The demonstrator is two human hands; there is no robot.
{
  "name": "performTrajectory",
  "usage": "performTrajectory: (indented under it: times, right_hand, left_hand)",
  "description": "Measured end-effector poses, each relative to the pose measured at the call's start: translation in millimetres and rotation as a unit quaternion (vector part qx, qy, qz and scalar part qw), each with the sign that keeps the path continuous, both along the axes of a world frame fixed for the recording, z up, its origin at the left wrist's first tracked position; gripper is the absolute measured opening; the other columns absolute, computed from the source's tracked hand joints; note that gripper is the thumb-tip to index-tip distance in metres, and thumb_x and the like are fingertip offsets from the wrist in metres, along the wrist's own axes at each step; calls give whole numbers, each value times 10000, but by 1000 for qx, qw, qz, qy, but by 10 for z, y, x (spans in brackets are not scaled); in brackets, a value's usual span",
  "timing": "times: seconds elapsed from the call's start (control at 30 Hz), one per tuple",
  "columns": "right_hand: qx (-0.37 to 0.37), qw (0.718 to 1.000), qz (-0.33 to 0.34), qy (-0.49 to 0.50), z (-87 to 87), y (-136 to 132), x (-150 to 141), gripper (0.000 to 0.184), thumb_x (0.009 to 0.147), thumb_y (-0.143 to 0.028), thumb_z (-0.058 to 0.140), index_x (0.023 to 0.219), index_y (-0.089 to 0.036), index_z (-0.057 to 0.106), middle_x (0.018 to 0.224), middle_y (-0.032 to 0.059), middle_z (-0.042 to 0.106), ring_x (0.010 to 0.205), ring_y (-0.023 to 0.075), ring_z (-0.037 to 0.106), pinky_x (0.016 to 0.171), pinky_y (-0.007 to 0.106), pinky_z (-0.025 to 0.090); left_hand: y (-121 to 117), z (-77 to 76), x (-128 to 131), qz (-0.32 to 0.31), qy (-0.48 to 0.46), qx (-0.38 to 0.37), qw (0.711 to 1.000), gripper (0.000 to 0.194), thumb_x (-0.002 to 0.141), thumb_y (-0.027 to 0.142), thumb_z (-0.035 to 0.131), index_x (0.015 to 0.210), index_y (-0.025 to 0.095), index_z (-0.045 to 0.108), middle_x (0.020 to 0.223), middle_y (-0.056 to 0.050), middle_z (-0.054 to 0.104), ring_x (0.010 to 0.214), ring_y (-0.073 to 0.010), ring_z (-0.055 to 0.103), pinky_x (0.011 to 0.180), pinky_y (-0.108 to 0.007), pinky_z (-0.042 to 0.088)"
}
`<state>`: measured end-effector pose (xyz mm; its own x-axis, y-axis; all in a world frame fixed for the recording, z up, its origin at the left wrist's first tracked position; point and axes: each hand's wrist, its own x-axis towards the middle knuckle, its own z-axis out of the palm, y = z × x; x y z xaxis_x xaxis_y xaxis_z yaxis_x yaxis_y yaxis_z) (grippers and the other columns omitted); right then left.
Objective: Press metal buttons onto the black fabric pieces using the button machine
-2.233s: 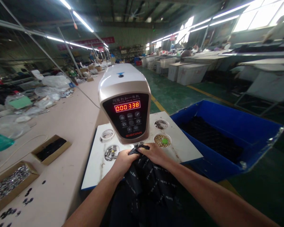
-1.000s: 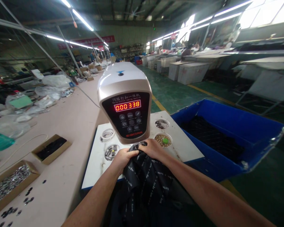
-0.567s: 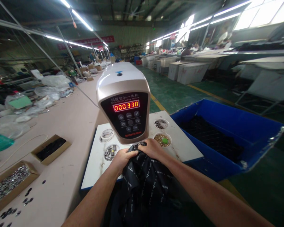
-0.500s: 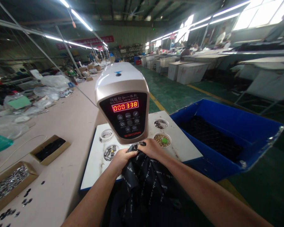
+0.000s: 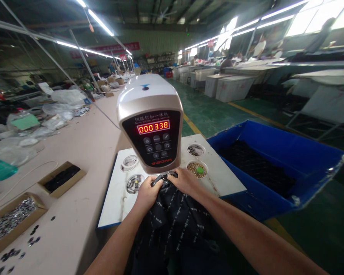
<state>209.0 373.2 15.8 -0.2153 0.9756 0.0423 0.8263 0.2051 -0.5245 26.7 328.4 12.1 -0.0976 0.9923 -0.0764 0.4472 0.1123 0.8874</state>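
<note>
Black fabric (image 5: 174, 214) with white printed lettering hangs from my two hands toward my lap. My left hand (image 5: 149, 191) pinches its upper edge on the left. On the right, my right hand (image 5: 184, 180) grips the same edge, a short gap from the left one. Both hands are just below the head of a button-attaching machine (image 5: 150, 93), whose red display reads 000338. The machine's working point is hidden under its head. Around it lies a white machine table (image 5: 114, 202) with round cups set into it.
A cup of small brass-coloured parts (image 5: 195, 170) holds a green piece. Left, a long table (image 5: 83, 152) carries a box of metal fasteners (image 5: 13, 219), a box of black pieces (image 5: 61, 178) and loose black discs. A blue bin (image 5: 312, 152) with dark fabric stands right.
My left hand has shifted its hold along the fabric's edge, which now lies straighter between both hands. The fabric below hangs flatter. The camera view has moved slightly.
</note>
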Motion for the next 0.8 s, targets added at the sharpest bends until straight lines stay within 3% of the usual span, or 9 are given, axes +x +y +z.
performTrajectory:
  times: [0.23,0.8]
  right_hand:
    - [-2,1000,-21,-9,6,-28,-21,390,955,-523,541,1154,-225,695,1077,98,769,1043,291,698,837,339,467]
    - [-18,999,-24,-30,1,-5,-35,430,955,-563,525,1071,-196,715,1048,126,766,1013,289,699,820,330,459]
  left_hand:
    - [-7,-19,3,-5,4,20,1000,321,802,480,573,910,187,649,901,-57,710,915,-267,634,825,-361,439]
    - [16,-55,-8,-12,-10,27,1000,283,818,434,591,901,174,664,883,-56,712,874,-257,632,797,-349,439]
